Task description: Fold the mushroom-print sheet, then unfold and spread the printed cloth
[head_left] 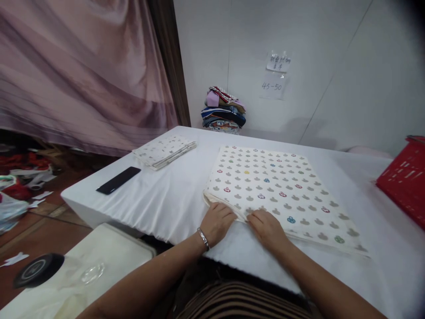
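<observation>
From here I see the left hand (217, 221) and right hand (268, 228) in a closed, pinching grip on the near edge of the printed cloth (272, 177), spread across the bench (166, 199) beyond them, not yet compact like the folded cloth (162, 149) farther left.

Spread mostly flat at my one o'clock on the white-covered table (159, 199), the cream cloth (270, 190) carries rows of small grey motifs, a few red, blue, green or yellow; toward its eight o'clock, I pinch its slightly raised edge.
</observation>
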Tool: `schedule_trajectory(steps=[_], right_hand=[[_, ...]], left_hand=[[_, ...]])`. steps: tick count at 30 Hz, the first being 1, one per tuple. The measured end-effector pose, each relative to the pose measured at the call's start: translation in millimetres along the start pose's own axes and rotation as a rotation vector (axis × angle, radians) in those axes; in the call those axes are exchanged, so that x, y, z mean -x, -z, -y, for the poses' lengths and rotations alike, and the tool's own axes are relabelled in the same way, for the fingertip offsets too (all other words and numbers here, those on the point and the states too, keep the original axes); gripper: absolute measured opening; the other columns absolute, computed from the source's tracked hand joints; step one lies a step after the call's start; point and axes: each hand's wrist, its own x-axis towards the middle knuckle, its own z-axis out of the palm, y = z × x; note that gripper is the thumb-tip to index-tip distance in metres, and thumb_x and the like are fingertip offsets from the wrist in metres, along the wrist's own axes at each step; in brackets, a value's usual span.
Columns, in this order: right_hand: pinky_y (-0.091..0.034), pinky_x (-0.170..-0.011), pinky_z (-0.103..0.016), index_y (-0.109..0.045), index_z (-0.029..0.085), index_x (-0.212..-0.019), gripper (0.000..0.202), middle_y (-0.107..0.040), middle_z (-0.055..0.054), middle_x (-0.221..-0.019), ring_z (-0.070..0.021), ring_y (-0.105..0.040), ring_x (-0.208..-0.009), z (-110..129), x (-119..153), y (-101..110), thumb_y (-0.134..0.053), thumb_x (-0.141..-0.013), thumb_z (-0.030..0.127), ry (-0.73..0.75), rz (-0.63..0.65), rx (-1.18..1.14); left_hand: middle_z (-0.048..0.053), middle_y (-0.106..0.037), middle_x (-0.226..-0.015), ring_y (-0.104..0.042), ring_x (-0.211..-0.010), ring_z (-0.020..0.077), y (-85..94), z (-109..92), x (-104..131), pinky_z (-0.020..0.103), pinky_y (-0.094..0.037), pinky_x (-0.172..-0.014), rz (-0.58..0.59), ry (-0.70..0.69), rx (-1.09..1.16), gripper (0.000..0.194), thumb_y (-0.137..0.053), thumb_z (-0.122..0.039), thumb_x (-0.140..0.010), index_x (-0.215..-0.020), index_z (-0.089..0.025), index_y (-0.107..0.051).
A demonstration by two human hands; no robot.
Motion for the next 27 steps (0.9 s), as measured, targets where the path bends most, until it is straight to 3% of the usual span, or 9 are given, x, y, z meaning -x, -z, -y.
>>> schedule_trajectory(steps=[3, 7, 10, 15, 18, 22, 27], right_hand=[[-0.038, -0.064, -0.028, -0.059, 0.017, -0.085, 0.021, -0.056, -0.006, -0.078, -0.0169, -0.048, -0.074, -3.1, -1.6, 2.3, -0.038, -0.088, 0.017, -0.023, -0.044, -0.016], [-0.038, -0.065, -0.028, -0.059, 0.016, -0.089, 0.019, -0.057, -0.007, -0.08, -0.0174, -0.049, -0.077, -7.0, -5.2, 2.9, -0.04, -0.087, 0.017, -0.08, -0.147, -0.006], [-0.037, -0.064, -0.028, -0.06, 0.016, -0.086, 0.021, -0.056, -0.006, -0.077, -0.0168, -0.048, -0.074, -4.8, -4.1, -0.4, -0.039, -0.087, 0.015, -0.04, -0.119, 0.006], [-0.036, -0.063, -0.028, -0.06, 0.016, -0.081, 0.021, -0.054, -0.005, -0.073, -0.0157, -0.046, -0.07, -0.9, 0.2, -4.7, -0.039, -0.087, 0.015, 0.015, -0.057, 0.016], [-0.034, -0.062, -0.028, -0.059, 0.016, -0.081, 0.021, -0.054, -0.005, -0.073, -0.0157, -0.046, -0.07, -1.9, -0.4, -4.1, -0.039, -0.087, 0.015, 0.005, -0.062, 0.018], [-0.033, -0.062, -0.028, -0.059, 0.016, -0.08, 0.021, -0.054, -0.004, -0.073, -0.0157, -0.045, -0.069, -2.9, -0.9, -5.0, -0.039, -0.087, 0.016, -0.004, -0.044, 0.017], [-0.033, -0.063, -0.028, -0.059, 0.017, -0.082, 0.02, -0.054, -0.003, -0.073, -0.0152, -0.044, -0.069, -3.6, 1.6, -7.4, -0.039, -0.088, 0.018, 0.008, -0.005, 0.017]], left_hand=[[0.002, -0.059, -0.086, -0.045, -0.085, 0.0168, 0.4, -0.6, -1.7, 0.034, -0.032, -0.076, -0.046, 0.019, -0.007, 0.014, -0.047, -0.019, -0.084, -0.085, -0.022, -0.061], [0.002, -0.058, -0.081, -0.046, -0.08, 0.0156, -2.1, 0.0, -0.1, 0.034, -0.033, -0.075, -0.005, -0.052, -0.026, 0.015, -0.047, -0.017, -0.083, -0.081, -0.02, -0.061], [0.001, -0.058, -0.078, -0.047, -0.076, 0.0147, -3.8, 1.7, 1.2, 0.033, -0.035, -0.074, 0.006, -0.079, -0.029, 0.015, -0.047, -0.017, -0.083, -0.082, -0.021, -0.061], [0.003, -0.055, -0.112, -0.042, -0.109, 0.0198, -2.8, 4.6, -1.2, 0.039, -0.031, -0.091, -0.11, -0.037, -0.03, 0.014, -0.047, -0.016, -0.081, -0.082, -0.021, -0.061], [0.002, -0.05, -0.122, -0.036, -0.119, 0.02, -1.4, 6.2, -3.8, 0.042, -0.023, -0.1, -0.074, -0.066, -0.02, 0.013, -0.047, -0.015, -0.08, -0.079, -0.019, -0.059], [-0.002, -0.06, -0.104, -0.046, -0.106, 0.0157, -0.8, 7.9, -6.0, 0.044, -0.015, -0.104, -0.017, -0.118, 0.002, 0.014, -0.045, -0.016, -0.081, -0.08, -0.021, -0.058], [-0.002, -0.061, -0.099, -0.052, -0.09, 0.0122, -3.3, 8.6, -5.7, 0.041, -0.019, -0.103, -0.001, -0.097, 0.02, 0.012, -0.047, -0.016, -0.081, -0.08, -0.021, -0.058]])
